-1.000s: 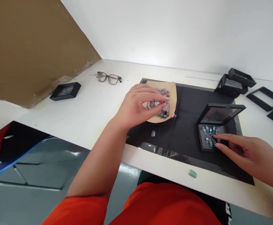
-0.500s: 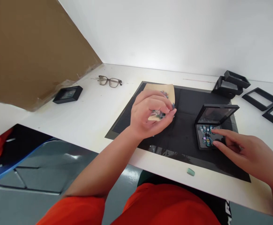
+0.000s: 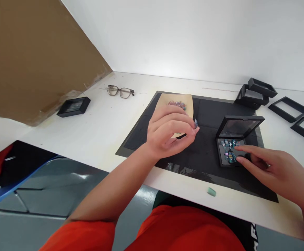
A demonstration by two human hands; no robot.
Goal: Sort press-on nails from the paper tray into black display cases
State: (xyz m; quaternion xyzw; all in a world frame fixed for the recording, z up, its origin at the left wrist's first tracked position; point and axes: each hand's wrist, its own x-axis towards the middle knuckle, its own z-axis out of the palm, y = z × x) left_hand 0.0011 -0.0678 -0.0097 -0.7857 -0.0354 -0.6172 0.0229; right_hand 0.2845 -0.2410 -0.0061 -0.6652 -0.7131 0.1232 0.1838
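“Black square plastic case (image 3: pixel 221 127), its clear-windowed hinged lid (image 3: pixel 242 118) raised, stands on a black rectangular mat (image 3: pixel 206 153), two rows of glossy teal nail-shaped pieces (image 3: pixel 230 158) inside. How far along is the work?”

“Well under way, I judge: the case is open and at least part filled, though the right hand (image 3: pixel 275 169) hides its right side, so the full count is unclear.”

“And the hands?”

“The right is half open, thumb and forefinger parted at the pieces' edge, no grip visible. The left hand (image 3: pixel 164 129), raised over the mat, pinches a small glossy blue-grey piece (image 3: pixel 196 123) at its fingertips.”

“What appears unfinished?”

“That pinched piece is outside the case, the lid is not down, and a loose pink-and-grey heap (image 3: pixel 178 104) lies on a tan paper holder (image 3: pixel 189 101), partly behind the left hand. A mint-green tapered piece (image 3: pixel 211 191) sits apart, on the near edge of the white tabletop (image 3: pixel 96 129).”
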